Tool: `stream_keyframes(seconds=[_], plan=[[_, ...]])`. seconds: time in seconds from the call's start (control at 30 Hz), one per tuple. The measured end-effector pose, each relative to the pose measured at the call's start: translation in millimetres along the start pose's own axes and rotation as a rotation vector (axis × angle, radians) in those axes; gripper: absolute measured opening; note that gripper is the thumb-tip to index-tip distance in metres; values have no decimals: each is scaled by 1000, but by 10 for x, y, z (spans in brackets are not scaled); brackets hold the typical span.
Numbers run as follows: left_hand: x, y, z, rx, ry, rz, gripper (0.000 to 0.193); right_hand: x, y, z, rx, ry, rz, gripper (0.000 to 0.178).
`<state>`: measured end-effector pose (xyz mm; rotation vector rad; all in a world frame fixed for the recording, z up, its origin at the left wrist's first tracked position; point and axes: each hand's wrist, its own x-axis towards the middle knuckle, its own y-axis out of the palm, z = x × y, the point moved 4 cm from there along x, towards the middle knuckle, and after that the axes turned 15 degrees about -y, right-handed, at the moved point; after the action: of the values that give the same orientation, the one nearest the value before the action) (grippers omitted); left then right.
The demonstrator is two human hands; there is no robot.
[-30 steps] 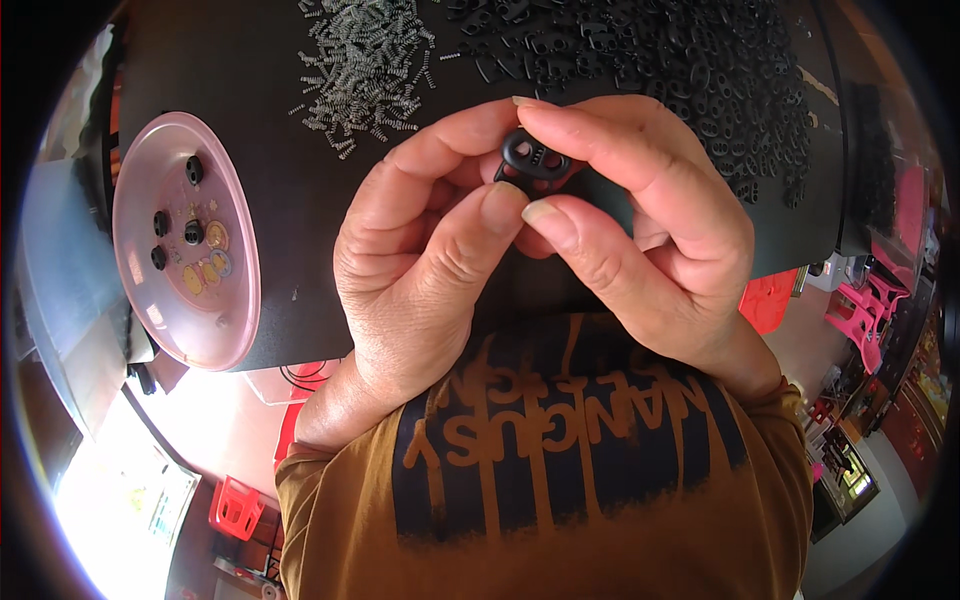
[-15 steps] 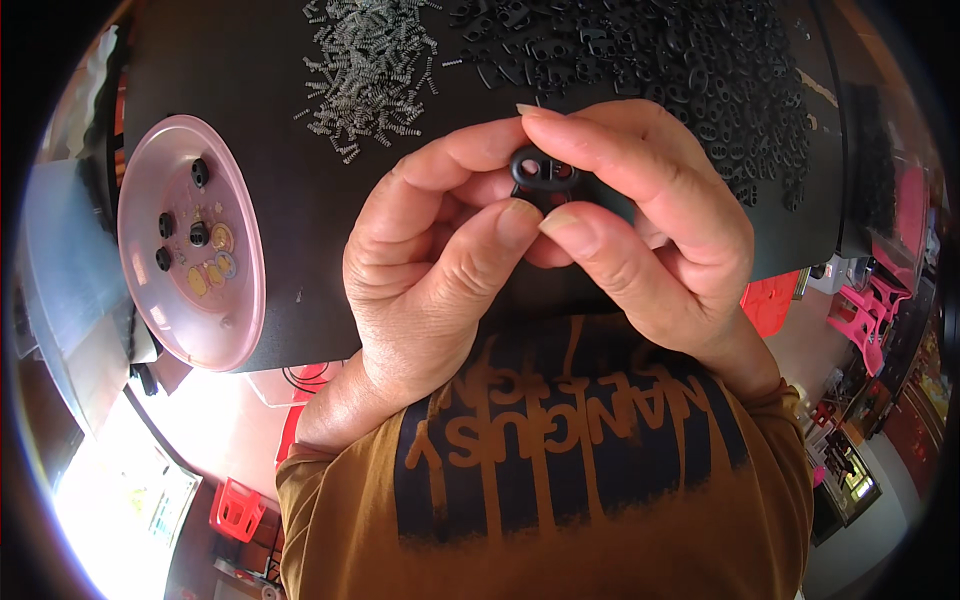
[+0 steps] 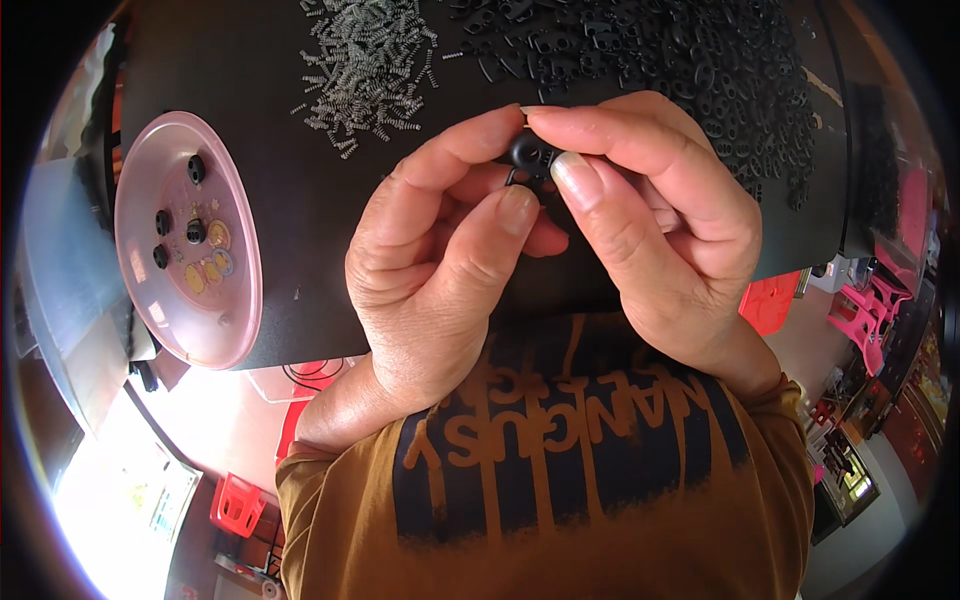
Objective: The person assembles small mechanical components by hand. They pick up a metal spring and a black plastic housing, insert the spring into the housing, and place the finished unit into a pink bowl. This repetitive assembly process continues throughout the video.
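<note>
A small black plastic cord lock (image 3: 530,154) is pinched between my two hands, above the near part of the dark table. My left hand (image 3: 420,270) holds its left side and lower end with thumb and fingertips. The thumb and index finger of my right hand (image 3: 680,230) press in from the right, with the thumb over part of its face. Fingers cover much of the piece, so whether its parts are fully joined cannot be made out. Beyond my left hand lies a heap of small metal springs (image 3: 365,70).
A wide spread of loose black plastic parts (image 3: 745,110) covers the table's far right. At the left edge stands a pinkish oval dish (image 3: 165,320) with several black cord locks (image 3: 196,232) in it. Red stools (image 3: 237,505) stand on the floor beyond the table.
My right thumb has moved up onto the face of the cord lock. The piece has turned, so its two holes no longer both show.
</note>
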<state>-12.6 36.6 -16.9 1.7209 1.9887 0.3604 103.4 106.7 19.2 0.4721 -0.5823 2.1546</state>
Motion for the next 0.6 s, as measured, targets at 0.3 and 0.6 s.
stream_keyframes(seconds=[0.3, 0.6], plan=[[6, 19, 22, -21, 10, 3, 36, -31, 5, -20, -49, -50, 68, 28], [14, 20, 37, -87, 4, 111, 37, -25, -27, -41, 117, -3, 80, 33]])
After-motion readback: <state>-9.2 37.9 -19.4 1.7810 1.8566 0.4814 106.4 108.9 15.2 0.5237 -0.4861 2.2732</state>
